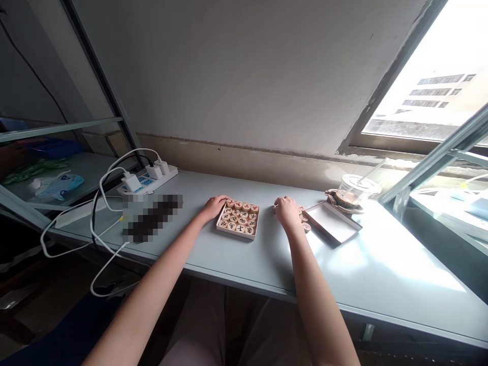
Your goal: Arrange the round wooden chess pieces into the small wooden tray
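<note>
A shallow open box [236,233] stands on the desk, filled with rows of round wooden Chinese chess pieces [239,219]. The back row shows red characters, and the nearer rows show black ones. My left hand [214,208] is closed at the box's far left corner, its fingers along the rim. To the right of the box, my right hand [287,209] is curled, palm down, just above the desk. Its fingertips are turned away, so what they pinch is hidden. Loose chess pieces [306,226] lie beside it, partly covered by the hand.
The box lid [333,223] lies upturned right of the loose pieces. Behind it stands a clear cup with a straw [348,190]. At left are a power strip [150,179] with plugs, trailing white cables [99,203] and a blurred dark object [152,218]. Metal posts flank the desk.
</note>
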`<action>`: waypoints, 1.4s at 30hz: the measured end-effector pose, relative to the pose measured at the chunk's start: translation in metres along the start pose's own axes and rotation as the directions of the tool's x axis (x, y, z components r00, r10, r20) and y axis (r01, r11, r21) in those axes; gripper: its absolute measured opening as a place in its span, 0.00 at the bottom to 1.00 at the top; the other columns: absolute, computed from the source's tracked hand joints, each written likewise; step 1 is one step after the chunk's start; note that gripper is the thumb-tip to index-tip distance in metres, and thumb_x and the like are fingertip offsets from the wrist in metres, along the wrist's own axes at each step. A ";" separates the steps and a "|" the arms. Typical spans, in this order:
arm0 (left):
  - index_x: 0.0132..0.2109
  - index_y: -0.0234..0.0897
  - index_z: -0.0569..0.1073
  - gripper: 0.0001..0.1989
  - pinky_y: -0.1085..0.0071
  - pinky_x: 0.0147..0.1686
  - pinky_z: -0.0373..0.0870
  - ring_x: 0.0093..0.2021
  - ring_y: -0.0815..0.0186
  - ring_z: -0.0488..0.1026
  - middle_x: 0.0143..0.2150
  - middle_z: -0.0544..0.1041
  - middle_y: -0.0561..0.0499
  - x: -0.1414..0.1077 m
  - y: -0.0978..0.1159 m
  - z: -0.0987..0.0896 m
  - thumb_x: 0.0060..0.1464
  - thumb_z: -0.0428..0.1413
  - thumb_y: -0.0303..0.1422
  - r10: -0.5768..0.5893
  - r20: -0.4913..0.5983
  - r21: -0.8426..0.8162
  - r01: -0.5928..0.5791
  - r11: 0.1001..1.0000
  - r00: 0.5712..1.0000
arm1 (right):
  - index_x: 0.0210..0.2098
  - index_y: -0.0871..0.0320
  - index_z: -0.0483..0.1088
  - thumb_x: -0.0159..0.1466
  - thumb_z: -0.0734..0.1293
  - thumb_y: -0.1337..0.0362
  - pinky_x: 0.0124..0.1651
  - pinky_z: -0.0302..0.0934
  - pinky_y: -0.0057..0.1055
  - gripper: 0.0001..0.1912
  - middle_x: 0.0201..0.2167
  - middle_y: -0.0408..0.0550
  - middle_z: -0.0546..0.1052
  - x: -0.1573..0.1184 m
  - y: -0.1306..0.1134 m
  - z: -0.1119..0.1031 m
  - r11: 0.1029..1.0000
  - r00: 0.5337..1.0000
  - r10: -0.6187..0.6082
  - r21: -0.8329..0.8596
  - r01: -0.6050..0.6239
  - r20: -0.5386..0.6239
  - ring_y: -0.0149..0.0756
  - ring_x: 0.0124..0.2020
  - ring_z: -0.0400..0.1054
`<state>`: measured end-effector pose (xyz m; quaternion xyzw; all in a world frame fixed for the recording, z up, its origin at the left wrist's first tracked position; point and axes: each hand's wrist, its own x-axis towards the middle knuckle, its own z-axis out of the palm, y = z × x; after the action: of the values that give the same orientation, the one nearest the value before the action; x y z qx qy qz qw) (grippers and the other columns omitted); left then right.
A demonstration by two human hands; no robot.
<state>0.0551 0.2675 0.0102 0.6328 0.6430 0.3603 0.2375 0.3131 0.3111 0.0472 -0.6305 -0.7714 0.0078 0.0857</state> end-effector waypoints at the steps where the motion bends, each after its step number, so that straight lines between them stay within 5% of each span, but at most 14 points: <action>1: 0.44 0.36 0.77 0.20 0.66 0.46 0.67 0.46 0.59 0.72 0.45 0.79 0.46 0.000 -0.001 -0.001 0.52 0.43 0.30 -0.002 0.009 -0.015 0.002 1.000 1.000 | 0.45 0.59 0.74 0.61 0.60 0.72 0.42 0.52 0.34 0.16 0.45 0.58 0.74 0.000 0.000 0.000 1.000 1.000 -0.003 0.017 0.003 0.005 0.45 0.46 0.65; 6: 0.45 0.32 0.77 0.24 0.71 0.34 0.67 0.34 0.64 0.71 0.34 0.78 0.47 0.003 -0.006 -0.006 0.45 0.43 0.28 0.001 0.082 -0.092 0.007 0.996 0.997 | 0.43 0.55 0.74 0.61 0.62 0.69 0.47 0.51 0.37 0.13 0.42 0.50 0.77 0.002 -0.003 -0.007 0.993 0.999 -0.022 0.116 0.025 -0.031 0.43 0.46 0.67; 8: 0.46 0.31 0.77 0.25 0.71 0.31 0.65 0.30 0.65 0.69 0.32 0.77 0.48 0.003 -0.008 -0.008 0.44 0.44 0.29 0.014 0.103 -0.116 -0.002 0.993 0.995 | 0.43 0.53 0.73 0.63 0.62 0.65 0.47 0.52 0.36 0.11 0.41 0.47 0.77 0.000 -0.012 -0.011 0.954 0.985 -0.123 0.259 0.152 -0.123 0.40 0.44 0.68; 12: 0.47 0.31 0.77 0.25 0.73 0.28 0.61 0.28 0.67 0.64 0.28 0.73 0.50 0.001 -0.010 -0.011 0.45 0.44 0.31 0.049 0.136 -0.164 -0.027 0.986 0.989 | 0.44 0.51 0.72 0.64 0.64 0.61 0.44 0.53 0.32 0.09 0.42 0.44 0.76 -0.011 -0.045 -0.007 0.733 0.858 -0.431 0.446 0.514 -0.281 0.34 0.40 0.69; 15: 0.47 0.32 0.77 0.25 0.73 0.26 0.58 0.26 0.68 0.61 0.24 0.68 0.53 0.000 -0.009 -0.013 0.46 0.44 0.32 0.076 0.162 -0.223 -0.039 0.974 0.984 | 0.44 0.52 0.72 0.65 0.63 0.63 0.44 0.53 0.32 0.09 0.42 0.46 0.76 -0.022 -0.071 0.007 0.707 0.775 -0.566 0.318 0.632 -0.281 0.36 0.40 0.69; 18: 0.47 0.33 0.77 0.24 0.73 0.26 0.58 0.26 0.68 0.61 0.23 0.69 0.53 -0.001 -0.006 -0.016 0.47 0.45 0.33 0.085 0.192 -0.260 -0.033 0.965 0.978 | 0.48 0.52 0.70 0.66 0.61 0.66 0.44 0.53 0.33 0.12 0.47 0.49 0.74 -0.028 -0.084 0.017 0.714 0.743 -0.608 0.217 0.666 -0.281 0.37 0.43 0.68; 23: 0.49 0.34 0.77 0.22 0.70 0.38 0.67 0.40 0.61 0.72 0.41 0.78 0.46 -0.006 0.005 -0.018 0.52 0.51 0.41 0.080 0.233 -0.256 -0.018 0.967 0.969 | 0.51 0.50 0.69 0.67 0.59 0.64 0.49 0.53 0.35 0.14 0.49 0.48 0.73 -0.022 -0.072 0.008 0.805 0.831 -0.482 0.233 0.545 -0.278 0.38 0.45 0.67; 27: 0.53 0.34 0.74 0.29 0.65 0.44 0.69 0.46 0.56 0.73 0.48 0.78 0.42 -0.008 0.006 -0.018 0.47 0.59 0.47 0.035 0.220 -0.148 -0.002 0.989 0.975 | 0.52 0.57 0.68 0.66 0.54 0.68 0.53 0.50 0.43 0.19 0.54 0.56 0.70 -0.008 -0.040 0.003 0.975 0.935 -0.195 0.043 0.217 -0.296 0.46 0.54 0.61; 31: 0.53 0.33 0.73 0.29 0.65 0.47 0.69 0.49 0.56 0.73 0.51 0.76 0.42 -0.007 0.004 -0.017 0.47 0.59 0.45 0.027 0.197 -0.126 -0.002 0.992 0.980 | 0.53 0.66 0.67 0.62 0.52 0.75 0.53 0.49 0.48 0.23 0.54 0.67 0.69 0.001 -0.008 0.013 0.994 0.985 0.061 -0.082 -0.075 -0.164 0.52 0.55 0.59; 42: 0.53 0.33 0.73 0.26 0.65 0.45 0.69 0.48 0.55 0.73 0.49 0.77 0.41 -0.008 0.002 -0.015 0.50 0.56 0.44 0.009 0.178 -0.134 0.015 0.991 0.984 | 0.37 0.58 0.72 0.62 0.57 0.69 0.46 0.49 0.44 0.12 0.40 0.59 0.75 0.002 -0.012 0.014 0.992 0.980 -0.123 -0.007 0.123 -0.156 0.49 0.44 0.62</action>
<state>0.0457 0.2574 0.0199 0.6438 0.5945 0.3445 0.3367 0.2989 0.3115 0.0354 -0.5801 -0.7998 -0.0461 0.1471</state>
